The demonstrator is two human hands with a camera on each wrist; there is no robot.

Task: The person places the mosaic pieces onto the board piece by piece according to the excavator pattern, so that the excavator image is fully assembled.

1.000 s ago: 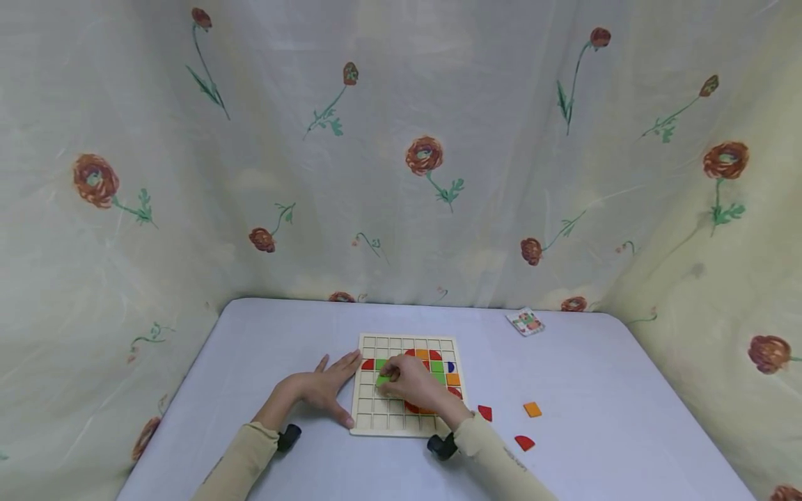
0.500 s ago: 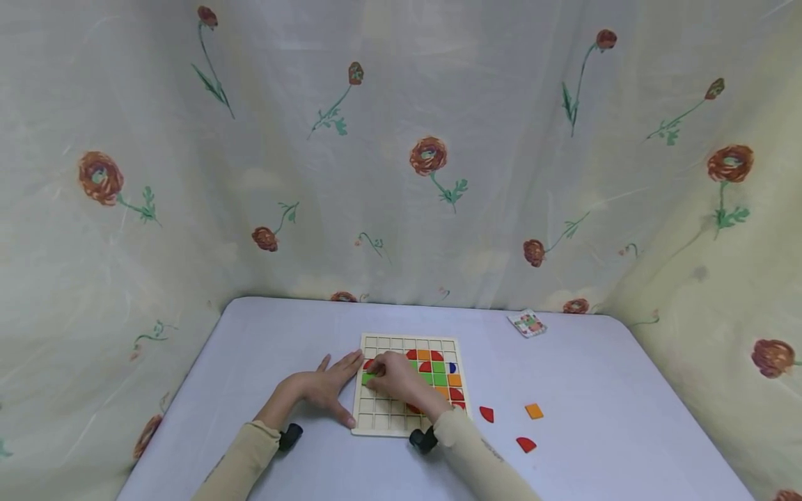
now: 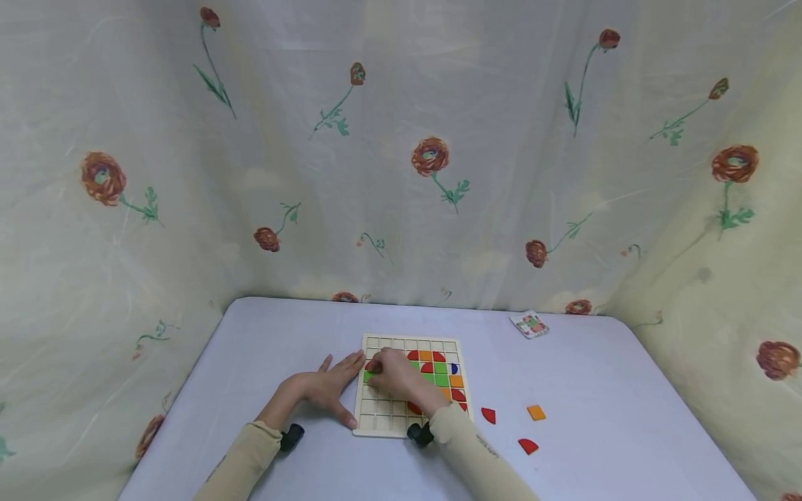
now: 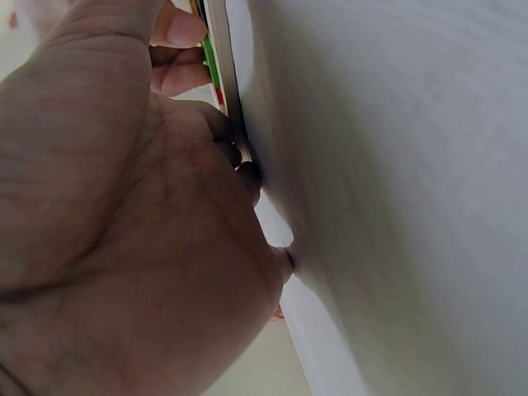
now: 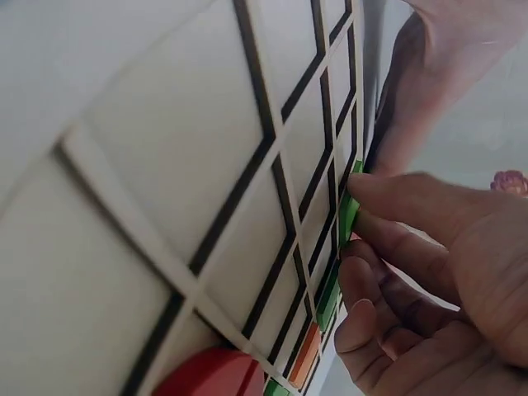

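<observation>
Right hand (image 3: 396,374) is over the left part of the grid board (image 3: 376,422), fingertips curled onto a green tile (image 3: 368,376); the tile sits in the board's left column, second row from the far edge, right under the fingertips, no gap; in the right wrist view the green tile (image 5: 350,216) is tilted up on edge against a cell rim, pinched by index finger and thumb, not yet flat in its cell; its flat face runs along the board's left edge; cell lies directly below the grip.

Left hand (image 3: 326,390) lies flat on the table (image 3: 263,348), fingers spread and straight, fingertips touching the board's left edge just beside the tile; nearer of the two to that column but holds nothing.

Loose red piece (image 3: 488,415), orange square (image 3: 535,412) and another red piece (image 3: 528,446) lie right of the board, well apart from both hands; small card (image 3: 529,324) at far right.
</observation>
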